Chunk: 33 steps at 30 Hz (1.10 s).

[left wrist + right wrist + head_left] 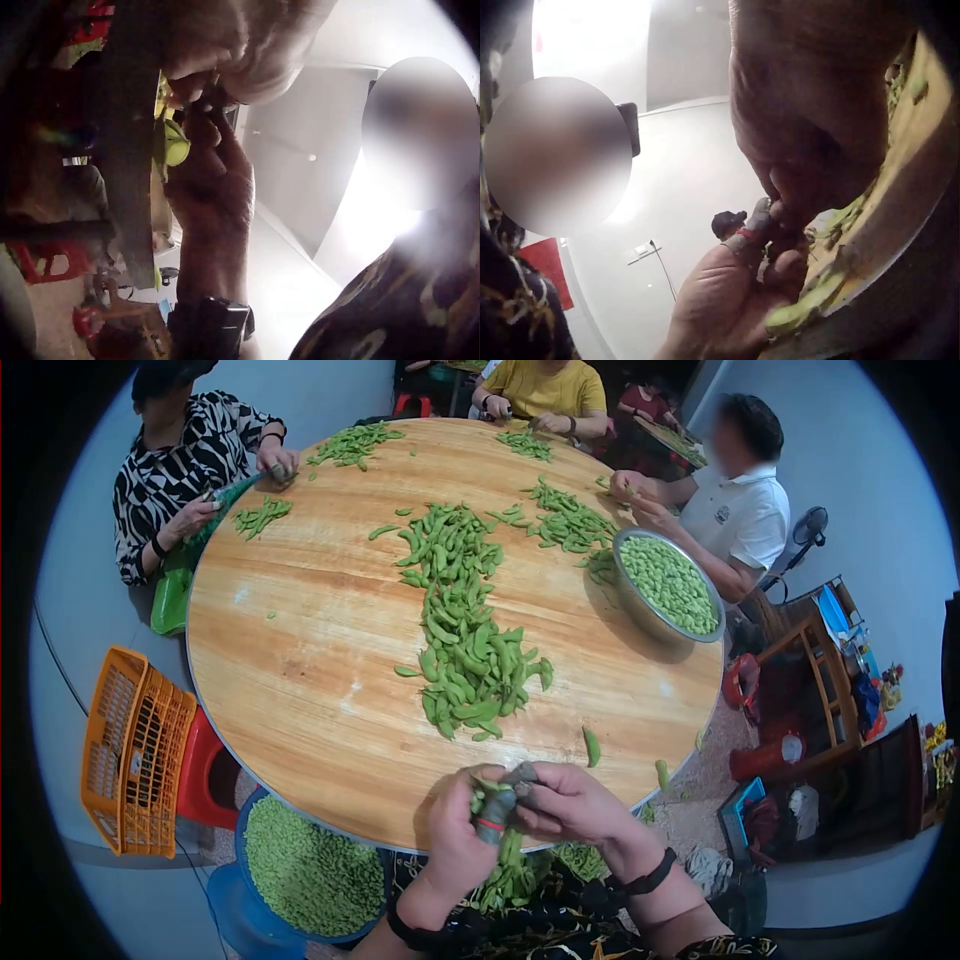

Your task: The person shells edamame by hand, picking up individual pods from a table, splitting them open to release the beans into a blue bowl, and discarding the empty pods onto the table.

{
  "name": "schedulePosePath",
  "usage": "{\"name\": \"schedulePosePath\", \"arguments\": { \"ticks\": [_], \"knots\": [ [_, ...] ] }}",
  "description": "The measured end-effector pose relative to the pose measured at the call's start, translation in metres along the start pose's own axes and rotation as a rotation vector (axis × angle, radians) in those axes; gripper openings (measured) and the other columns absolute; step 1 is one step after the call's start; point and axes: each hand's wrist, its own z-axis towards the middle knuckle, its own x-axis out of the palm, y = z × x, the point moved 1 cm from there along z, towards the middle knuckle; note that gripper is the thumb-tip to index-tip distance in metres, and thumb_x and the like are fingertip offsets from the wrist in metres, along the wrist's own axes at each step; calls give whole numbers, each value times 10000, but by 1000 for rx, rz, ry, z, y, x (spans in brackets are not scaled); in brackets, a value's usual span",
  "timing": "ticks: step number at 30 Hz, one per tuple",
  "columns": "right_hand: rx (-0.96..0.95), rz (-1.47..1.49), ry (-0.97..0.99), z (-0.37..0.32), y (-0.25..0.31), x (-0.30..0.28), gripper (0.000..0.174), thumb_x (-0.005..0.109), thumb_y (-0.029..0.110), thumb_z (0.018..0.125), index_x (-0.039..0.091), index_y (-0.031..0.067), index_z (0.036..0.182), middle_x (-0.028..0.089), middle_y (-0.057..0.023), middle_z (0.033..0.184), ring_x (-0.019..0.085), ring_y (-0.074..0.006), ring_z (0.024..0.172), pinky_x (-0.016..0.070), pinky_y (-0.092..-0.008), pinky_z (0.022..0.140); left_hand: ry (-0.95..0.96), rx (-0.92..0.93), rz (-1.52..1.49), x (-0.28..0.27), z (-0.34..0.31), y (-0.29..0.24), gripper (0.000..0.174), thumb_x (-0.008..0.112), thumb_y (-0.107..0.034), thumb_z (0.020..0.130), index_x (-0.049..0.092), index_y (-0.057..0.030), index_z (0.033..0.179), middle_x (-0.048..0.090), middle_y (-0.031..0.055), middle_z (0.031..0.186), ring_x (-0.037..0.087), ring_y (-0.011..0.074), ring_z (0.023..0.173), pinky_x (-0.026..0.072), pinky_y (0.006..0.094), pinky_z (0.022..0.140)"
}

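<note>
My left hand (455,835) is at the table's near edge and holds green soybean pods (488,788) in its curled fingers. Its thumb wears a grey cover with a red band (490,825). Against that thumb's tip, the bent fingers and thumb of my right hand (578,800) pinch at a pod that they mostly hide. In the right wrist view, a long pod (802,307) sticks out from the left fingers. A bright green pod (176,146) shows beside the right fingers in the left wrist view. More pods (508,880) lie below my hands.
A long heap of pods (460,630) runs down the round wooden table (310,630). A metal bowl of shelled beans (668,585) stands at the right edge. Below left are a blue tub of beans (310,865) and an orange crate (135,750). Several people sit around the table.
</note>
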Motion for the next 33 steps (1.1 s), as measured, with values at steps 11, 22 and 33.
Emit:
{"name": "schedulePosePath", "arguments": {
  "ticks": [11, 22, 33],
  "knots": [
    [-405, -536, -220, -12, 1, 8, 118, 535, 133, 854, 541, 23, 812, 528, -116, 558, 526, -218, 458, 400, -322, 444, -108, -235, -458, 14, -6, -3, 296, 584, 20, 808, 550, 17, 1102, 548, -3, 889, 524, 51, 708, 411, 154, 585],
    [-369, -459, -264, -25, -2, -25, 210, 498, 180, 916, 584, -12, 918, 596, -35, 744, 523, -75, 624, 438, -234, 577, 192, -335, -635, 10, -12, -10, 462, 608, -12, 794, 462, -16, 1233, 619, 45, 909, 589, 98, 769, 438, 194, 632],
    [-364, -83, -223, -38, -19, -6, 174, 541, 38, 864, 549, -5, 1032, 552, 18, 799, 481, -27, 649, 403, -185, 555, 184, 295, 544, 28, -26, -33, 184, 657, -32, 733, 580, -40, 900, 632, 100, 765, 637, 249, 693, 491, 312, 602]
  ]
}}
